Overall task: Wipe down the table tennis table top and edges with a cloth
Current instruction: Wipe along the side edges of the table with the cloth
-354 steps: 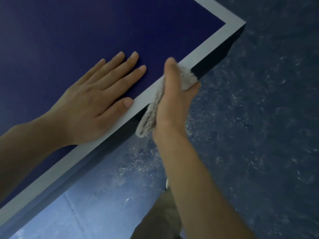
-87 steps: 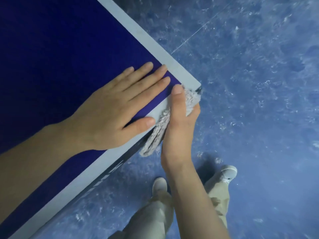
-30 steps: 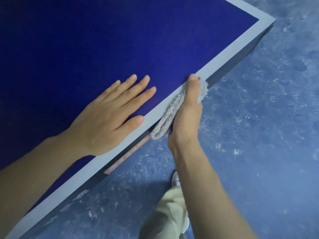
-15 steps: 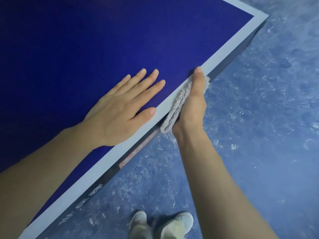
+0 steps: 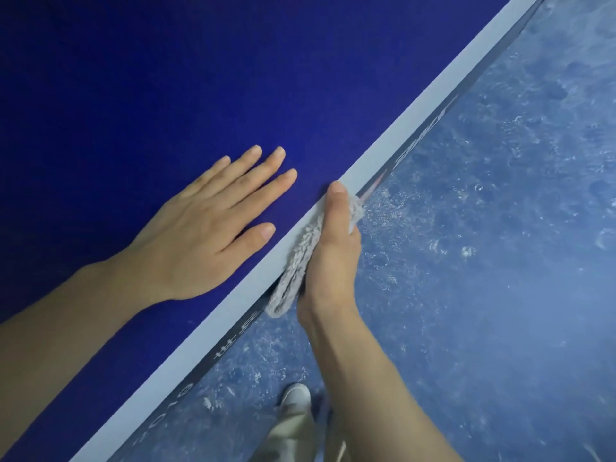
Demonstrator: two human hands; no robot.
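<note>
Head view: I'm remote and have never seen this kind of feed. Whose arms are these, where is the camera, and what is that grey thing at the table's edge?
There is no machine here. The camera sits on a person's head and looks down, so both bare arms are that person's own.

The dark blue surface is a table tennis table, with a pale border line along its edge. The left hand lies flat on the blue top, fingers straight, holding nothing.

The right hand grips a grey fuzzy cloth against the side of the table edge, thumb up on the border line.

Below is a mottled blue floor, plus the person's trouser leg and a pale shoe.
</note>
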